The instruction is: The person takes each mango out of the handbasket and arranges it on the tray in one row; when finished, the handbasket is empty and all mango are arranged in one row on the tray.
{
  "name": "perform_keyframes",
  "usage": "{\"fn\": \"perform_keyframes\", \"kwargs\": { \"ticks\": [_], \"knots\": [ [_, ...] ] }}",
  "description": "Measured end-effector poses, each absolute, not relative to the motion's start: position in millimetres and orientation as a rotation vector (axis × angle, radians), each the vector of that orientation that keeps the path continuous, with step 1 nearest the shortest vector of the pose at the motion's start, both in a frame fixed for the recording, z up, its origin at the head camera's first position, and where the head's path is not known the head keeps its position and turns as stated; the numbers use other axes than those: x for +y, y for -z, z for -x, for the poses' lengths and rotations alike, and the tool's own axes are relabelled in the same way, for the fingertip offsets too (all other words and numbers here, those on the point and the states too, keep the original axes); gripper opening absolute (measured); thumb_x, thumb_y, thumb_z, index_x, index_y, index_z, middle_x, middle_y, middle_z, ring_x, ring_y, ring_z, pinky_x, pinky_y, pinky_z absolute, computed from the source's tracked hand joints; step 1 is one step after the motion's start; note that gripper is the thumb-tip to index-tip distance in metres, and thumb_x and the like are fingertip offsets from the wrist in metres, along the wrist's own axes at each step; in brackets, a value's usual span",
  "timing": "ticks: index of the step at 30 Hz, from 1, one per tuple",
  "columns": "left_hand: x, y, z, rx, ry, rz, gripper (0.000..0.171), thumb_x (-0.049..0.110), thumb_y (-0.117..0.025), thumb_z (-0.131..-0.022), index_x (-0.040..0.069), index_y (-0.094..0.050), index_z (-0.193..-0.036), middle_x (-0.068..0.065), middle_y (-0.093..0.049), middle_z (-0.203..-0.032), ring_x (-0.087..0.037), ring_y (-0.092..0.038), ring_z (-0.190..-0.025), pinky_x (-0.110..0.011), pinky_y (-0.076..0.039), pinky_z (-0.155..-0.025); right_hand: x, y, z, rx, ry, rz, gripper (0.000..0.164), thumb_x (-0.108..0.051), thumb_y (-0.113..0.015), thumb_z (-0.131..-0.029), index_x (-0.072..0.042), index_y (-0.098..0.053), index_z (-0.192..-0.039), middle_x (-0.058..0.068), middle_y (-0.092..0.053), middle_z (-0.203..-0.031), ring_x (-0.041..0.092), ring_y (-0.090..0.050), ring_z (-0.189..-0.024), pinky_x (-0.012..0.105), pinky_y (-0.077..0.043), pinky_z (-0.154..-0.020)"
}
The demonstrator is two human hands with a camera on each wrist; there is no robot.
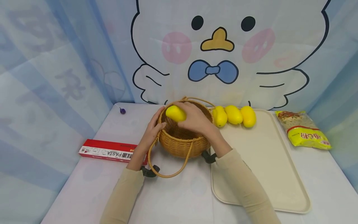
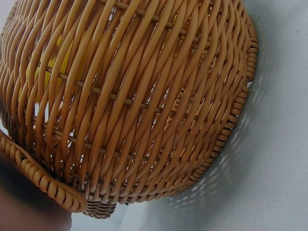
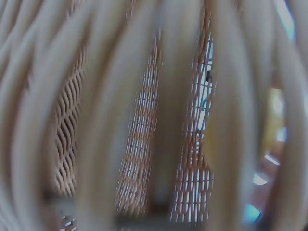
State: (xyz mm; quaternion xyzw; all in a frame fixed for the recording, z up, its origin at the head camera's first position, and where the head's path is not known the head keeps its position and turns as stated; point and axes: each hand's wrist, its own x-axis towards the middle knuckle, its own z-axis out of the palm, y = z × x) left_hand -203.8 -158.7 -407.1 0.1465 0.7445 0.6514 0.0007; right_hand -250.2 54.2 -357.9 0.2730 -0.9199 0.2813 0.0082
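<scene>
A round wicker basket stands in the middle of the table, one of its handles hanging down in front. My left hand grips its left rim, thumb up at the edge. Over the basket's opening, my right hand holds a yellow lemon by its right end. Three more lemons lie side by side right of the basket, at the tray's back edge. The woven side fills the left wrist view, with yellow showing through it. Blurred wicker strands crowd the right wrist view.
A beige tray lies on the right, partly under my right sleeve. Beyond it rests a yellow-labelled food packet. A red and white pasta box is left of my left wrist. A small purple object sits at the back left, before the curtain.
</scene>
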Motion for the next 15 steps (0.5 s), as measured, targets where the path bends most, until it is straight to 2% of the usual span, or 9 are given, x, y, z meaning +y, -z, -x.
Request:
{"fn": "perform_keyframes", "kwargs": {
  "ticks": [3, 10, 15],
  "knots": [
    [-157, 401, 200, 2.338, -2.039, -0.452, 0.068, 0.018, -0.048, -0.097, 0.018, -0.022, -0.160, -0.001, -0.020, -0.167, -0.024, -0.018, -0.154, -0.050, -0.017, -0.125, 56, 356, 250, -2.769, -0.957, -0.813, 0.075, -0.024, -0.070, -0.077, -0.028, -0.045, -0.148, 0.003, -0.054, -0.139, 0.022, -0.053, -0.111, 0.043, -0.049, -0.092],
    [-160, 424, 214, 2.378, -2.059, -0.447, 0.065, 0.025, -0.050, -0.097, 0.034, -0.027, -0.157, 0.012, -0.024, -0.164, -0.013, -0.021, -0.152, -0.047, -0.017, -0.125, 62, 353, 249, -2.587, -1.125, -0.735, 0.075, -0.024, -0.070, -0.081, -0.028, -0.042, -0.151, 0.004, -0.054, -0.142, 0.021, -0.054, -0.112, 0.042, -0.051, -0.093],
    [-161, 428, 215, 2.386, -2.062, -0.476, 0.065, 0.026, -0.050, -0.097, 0.037, -0.027, -0.156, 0.013, -0.024, -0.163, -0.013, -0.021, -0.152, -0.048, -0.018, -0.125, 63, 354, 249, -2.535, -1.227, -0.712, 0.076, -0.023, -0.072, -0.082, -0.031, -0.041, -0.151, 0.002, -0.055, -0.140, 0.019, -0.053, -0.110, 0.040, -0.050, -0.093]
  ]
}}
